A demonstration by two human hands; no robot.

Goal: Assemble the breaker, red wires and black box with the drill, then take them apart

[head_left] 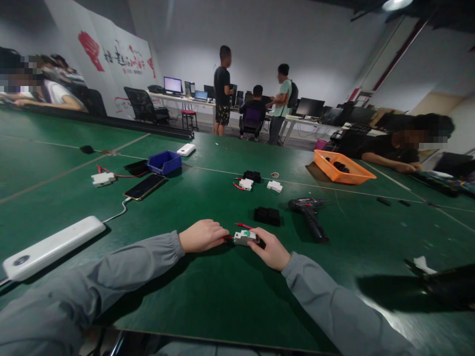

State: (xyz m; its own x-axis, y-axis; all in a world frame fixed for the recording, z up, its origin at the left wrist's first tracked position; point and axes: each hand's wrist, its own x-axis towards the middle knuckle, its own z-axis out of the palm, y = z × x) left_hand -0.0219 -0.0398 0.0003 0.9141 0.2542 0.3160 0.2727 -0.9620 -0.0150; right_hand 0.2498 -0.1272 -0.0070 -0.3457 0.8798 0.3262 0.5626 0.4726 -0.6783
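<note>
My right hand [271, 248] is closed around the right end of a white circuit breaker [243, 238] with a green switch, low over the green table [193, 291]. At the breaker's left end, my left hand [205, 235] pinches a dark red wire. A second red wire [243, 226] sticks out just behind the breaker. Beyond my right hand lies a black block [266, 216]. A black power drill [309, 217] rests to the right of that block. Farther back are a white breaker with red wires [245, 184] and a plain white one [274, 186].
Toward the left are a white power strip [55, 247], a phone [145, 186], a blue bin [164, 162] and another wired breaker [103, 178]. An orange tray [343, 168] holds dark parts. A person sits at the right edge; others are in the background.
</note>
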